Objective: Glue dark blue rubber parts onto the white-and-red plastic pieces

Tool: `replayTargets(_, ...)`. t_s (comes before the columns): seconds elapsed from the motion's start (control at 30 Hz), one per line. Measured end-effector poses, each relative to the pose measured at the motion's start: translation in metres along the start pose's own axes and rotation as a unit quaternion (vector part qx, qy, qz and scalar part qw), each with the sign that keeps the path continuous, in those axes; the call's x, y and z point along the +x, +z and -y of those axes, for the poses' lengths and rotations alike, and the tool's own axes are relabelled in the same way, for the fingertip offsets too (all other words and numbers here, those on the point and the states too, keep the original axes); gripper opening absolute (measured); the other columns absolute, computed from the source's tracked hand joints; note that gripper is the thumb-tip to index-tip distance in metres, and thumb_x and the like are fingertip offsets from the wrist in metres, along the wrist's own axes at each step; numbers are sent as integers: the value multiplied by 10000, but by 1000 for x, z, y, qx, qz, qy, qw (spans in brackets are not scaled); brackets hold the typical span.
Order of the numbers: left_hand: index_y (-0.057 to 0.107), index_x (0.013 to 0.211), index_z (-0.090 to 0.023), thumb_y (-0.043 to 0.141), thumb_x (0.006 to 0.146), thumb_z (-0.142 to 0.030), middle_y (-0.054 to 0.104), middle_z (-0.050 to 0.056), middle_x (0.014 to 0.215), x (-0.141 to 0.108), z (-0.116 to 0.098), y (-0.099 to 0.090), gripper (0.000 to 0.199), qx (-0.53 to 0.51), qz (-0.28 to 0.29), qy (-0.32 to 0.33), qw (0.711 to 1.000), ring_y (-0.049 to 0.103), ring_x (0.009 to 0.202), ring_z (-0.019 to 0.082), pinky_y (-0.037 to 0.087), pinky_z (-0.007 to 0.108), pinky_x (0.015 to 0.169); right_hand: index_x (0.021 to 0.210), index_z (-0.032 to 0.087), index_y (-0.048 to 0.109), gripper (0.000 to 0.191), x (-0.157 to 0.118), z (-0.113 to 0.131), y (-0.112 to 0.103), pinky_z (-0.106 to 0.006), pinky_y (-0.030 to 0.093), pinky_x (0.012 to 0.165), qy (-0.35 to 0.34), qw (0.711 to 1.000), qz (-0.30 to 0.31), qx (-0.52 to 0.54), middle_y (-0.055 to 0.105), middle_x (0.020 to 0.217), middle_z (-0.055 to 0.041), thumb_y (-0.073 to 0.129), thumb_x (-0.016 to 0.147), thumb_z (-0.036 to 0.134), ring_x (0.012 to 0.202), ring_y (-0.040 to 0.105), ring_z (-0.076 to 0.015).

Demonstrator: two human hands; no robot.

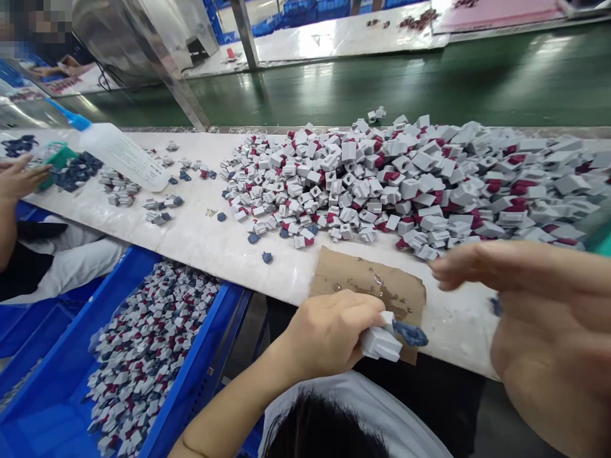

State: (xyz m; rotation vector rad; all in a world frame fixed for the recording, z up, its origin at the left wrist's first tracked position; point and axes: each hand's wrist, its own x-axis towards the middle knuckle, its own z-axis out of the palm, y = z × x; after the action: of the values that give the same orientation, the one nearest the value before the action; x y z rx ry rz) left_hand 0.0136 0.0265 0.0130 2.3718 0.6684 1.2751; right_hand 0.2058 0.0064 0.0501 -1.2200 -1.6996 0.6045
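A grey part [382,345] is gripped by the left hand [334,327] — right hand [544,324] held open, lower right; worktop [217,238] bordered by green belt [305,92], top.

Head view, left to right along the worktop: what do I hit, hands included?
Co-worker's hand → white bottle → loose dark-blue piece → left hand → gray piece it grips → right hand.
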Motion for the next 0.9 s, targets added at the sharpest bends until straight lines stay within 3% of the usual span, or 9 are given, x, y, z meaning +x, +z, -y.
replayTargets(0.07,441,911,-171,468,853,-107,686,54,799,4,-1,2,91,44,14,23,999,613,617,120,477,208,532,1196,338,518,373,14,10,13,-370,519,837,45,995,-3,85,594,1063,-51,293,975,537,963,609,-210)
replayTargets(0.13,453,864,-169,426,870,-106,655,23,718,8,-1,3,68,71,29,44,996,577,578,114,455,211,518,1081,290,562,369,28,21,27,-333,528,805,134,973,34,185,632,951,-29,335,964,557,904,628,-192)
replayTargets(0.2,471,836,-163,376,883,-101,623,13,674,11,1,4,123,82,47,62,994,575,602,127,461,228,551,1017,249,565,412,37,30,36,-301,532,750,213,942,73,249,653,860,-19,357,943,598,821,644,-179)
replayTargets(0.27,491,839,-151,348,887,-102,619,27,694,13,5,5,159,78,53,80,992,592,669,148,479,258,621,978,226,579,444,40,35,40,-277,518,728,248,926,94,270,655,776,-12,386,922,622,759,645,-168)
replayTargets(0.47,490,824,-168,294,897,-101,595,26,723,13,15,9,220,40,89,147,984,586,733,161,487,300,692,851,186,626,535,36,32,40,-250,483,757,278,913,123,274,645,665,-9,425,871,681,694,624,-146)
replayTargets(0.6,490,823,-175,288,893,-102,601,35,754,13,17,12,226,48,88,148,984,577,721,166,499,307,687,819,183,619,542,30,28,43,-245,487,737,287,913,90,275,633,648,-9,416,873,682,674,612,-140)
replayTargets(0.73,497,782,-211,319,879,-109,579,12,712,11,18,13,226,39,99,170,980,564,672,157,498,280,660,798,184,611,519,25,25,40,-216,485,641,273,912,95,292,611,614,-1,410,894,653,615,589,-124)
replayTargets(0.9,518,813,-208,327,866,-131,595,29,753,7,22,18,212,19,85,151,985,556,657,164,482,286,606,798,187,609,497,27,22,46,-231,497,683,241,926,98,274,564,609,8,383,926,610,620,557,-124)
